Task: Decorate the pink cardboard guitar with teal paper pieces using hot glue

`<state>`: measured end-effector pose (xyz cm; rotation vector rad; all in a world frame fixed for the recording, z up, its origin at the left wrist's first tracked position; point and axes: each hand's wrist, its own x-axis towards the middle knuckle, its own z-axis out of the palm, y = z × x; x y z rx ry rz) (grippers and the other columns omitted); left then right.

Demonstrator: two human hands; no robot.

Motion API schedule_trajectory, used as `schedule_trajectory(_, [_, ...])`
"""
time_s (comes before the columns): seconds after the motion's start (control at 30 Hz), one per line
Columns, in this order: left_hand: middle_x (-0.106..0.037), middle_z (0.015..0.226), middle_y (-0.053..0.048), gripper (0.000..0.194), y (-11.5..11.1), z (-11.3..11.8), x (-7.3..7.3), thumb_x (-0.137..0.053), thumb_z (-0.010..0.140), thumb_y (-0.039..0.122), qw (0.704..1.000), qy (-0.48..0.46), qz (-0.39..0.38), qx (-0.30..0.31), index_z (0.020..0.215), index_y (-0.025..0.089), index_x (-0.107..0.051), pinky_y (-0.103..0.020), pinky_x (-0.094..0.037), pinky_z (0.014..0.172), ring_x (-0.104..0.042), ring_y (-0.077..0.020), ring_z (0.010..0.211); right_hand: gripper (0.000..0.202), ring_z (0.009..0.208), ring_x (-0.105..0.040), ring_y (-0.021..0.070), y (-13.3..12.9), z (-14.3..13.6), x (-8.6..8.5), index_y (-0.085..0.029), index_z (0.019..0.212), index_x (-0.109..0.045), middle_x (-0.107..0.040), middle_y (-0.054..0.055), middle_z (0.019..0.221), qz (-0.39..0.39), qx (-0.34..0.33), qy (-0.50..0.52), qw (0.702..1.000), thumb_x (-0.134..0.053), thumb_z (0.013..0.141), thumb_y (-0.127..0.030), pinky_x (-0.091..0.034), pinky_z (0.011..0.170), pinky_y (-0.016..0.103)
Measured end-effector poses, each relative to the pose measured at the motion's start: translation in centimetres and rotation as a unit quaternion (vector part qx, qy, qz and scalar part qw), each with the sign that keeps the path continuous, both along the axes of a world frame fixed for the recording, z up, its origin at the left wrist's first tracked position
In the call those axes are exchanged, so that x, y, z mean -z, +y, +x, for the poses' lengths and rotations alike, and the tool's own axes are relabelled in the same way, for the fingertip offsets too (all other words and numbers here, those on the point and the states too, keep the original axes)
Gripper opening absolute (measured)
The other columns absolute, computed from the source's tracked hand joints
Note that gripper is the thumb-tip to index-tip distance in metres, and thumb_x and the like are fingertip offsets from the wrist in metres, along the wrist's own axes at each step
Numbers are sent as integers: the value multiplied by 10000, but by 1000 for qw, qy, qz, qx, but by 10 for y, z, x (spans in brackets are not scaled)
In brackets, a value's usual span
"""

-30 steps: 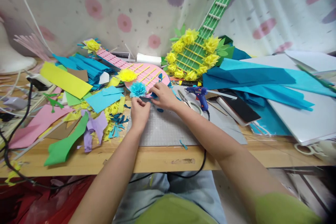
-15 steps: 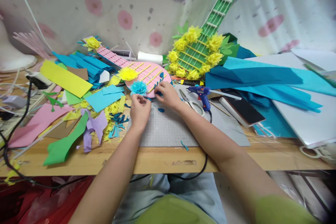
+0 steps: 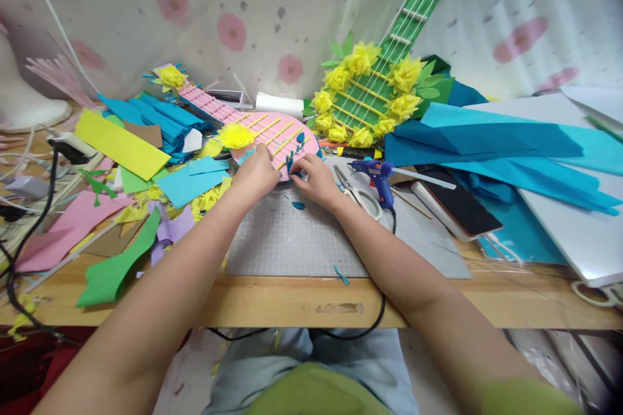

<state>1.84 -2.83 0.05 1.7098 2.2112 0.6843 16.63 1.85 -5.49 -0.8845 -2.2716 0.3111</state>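
Note:
A pink paper guitar [image 3: 311, 130] with yellow strips and a yellow paper flower [image 3: 236, 135] lies at the back of the grey cutting mat [image 3: 292, 246]. Over its near edge is my left hand [image 3: 257, 174], fingers bent; it covers most of a light blue paper flower [image 3: 247, 154], and its fingertips are partly hidden. At the guitar's lower right edge my right hand [image 3: 315, 176] has its thumb and fingers closed around a small dark blue paper piece [image 3: 292, 165]. A dark blue paper leaf [image 3: 298, 205] lies on the mat just below.
Right of my hands lie scissors [image 3: 359, 194], a blue glue gun [image 3: 377, 178] with its cord, and a phone [image 3: 455, 204]. Behind stands a green paper guitar [image 3: 360, 100] with yellow flowers. Paper scraps [image 3: 117, 259] cover the left; blue sheets [image 3: 487, 142] lie right.
My left hand has moved up and right, from below the light blue flower to over it. My right hand stays at the guitar's edge, nearly unmoved. The view has shifted slightly.

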Motion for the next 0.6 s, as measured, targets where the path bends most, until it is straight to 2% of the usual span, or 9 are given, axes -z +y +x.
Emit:
schedule_trajectory(0.13, [-589,674,-59,330,20,3,-3,-706,549,135,998,62,0,8,749,212,-455,-341,-452,734,-620,-298,838,90,891,-520,202,-1,0,1,-202,790,-584,-580,61,878,-11,9,-8,1000,-515,777,-147,-409,808,330])
schedule_trajectory(0.27, [-581,642,-60,365,32,6,-3,-754,497,172,997,80,-23,0,676,222,-440,-344,-457,738,-619,-320,872,81,893,-518,207,0,0,2,-206,804,-589,-578,61,877,-8,11,-5,1000,-525,783,-161,-410,809,332])
schedule_trajectory(0.4, [-587,676,-64,418,34,8,-7,-789,448,202,993,101,-67,5,685,219,-446,-335,-464,730,-620,-326,901,77,895,-516,205,0,1,2,-210,818,-588,-575,57,884,-9,5,-2,1000,-533,785,-166,-408,816,330])
schedule_trajectory(0.6, [-564,635,-51,331,31,11,-8,-718,513,128,992,99,-75,31,677,217,-443,-316,-457,696,-632,-306,846,74,896,-511,205,0,1,0,-199,822,-586,-571,63,884,-9,5,-10,1000,-535,784,-160,-406,813,326])
